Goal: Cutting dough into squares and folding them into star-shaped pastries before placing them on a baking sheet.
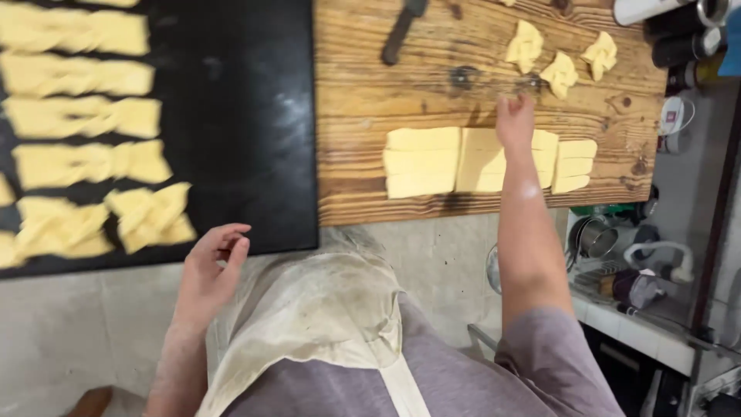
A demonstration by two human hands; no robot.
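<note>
My right hand (pixel 515 121) reaches out over the wooden board (pixel 370 93), its fingers resting on the far edge of a flat sheet of yellow dough (pixel 432 161) cut into rectangular strips. My left hand (pixel 214 262) hovers open with loosely curled fingers at the near edge of a black baking tray (pixel 239 116), beside a twisted dough piece (pixel 151 216). Several folded dough pieces (pixel 77 77) lie in a column on the tray's left side. Three small twisted dough pieces (pixel 560 73) sit on the board beyond my right hand.
A dark-handled knife (pixel 401 31) lies at the board's far side. Cans and bottles (pixel 683 46) stand at the right. Below the board on the right are metal pots and utensils (pixel 617 247). I wear a stained apron (pixel 324 316).
</note>
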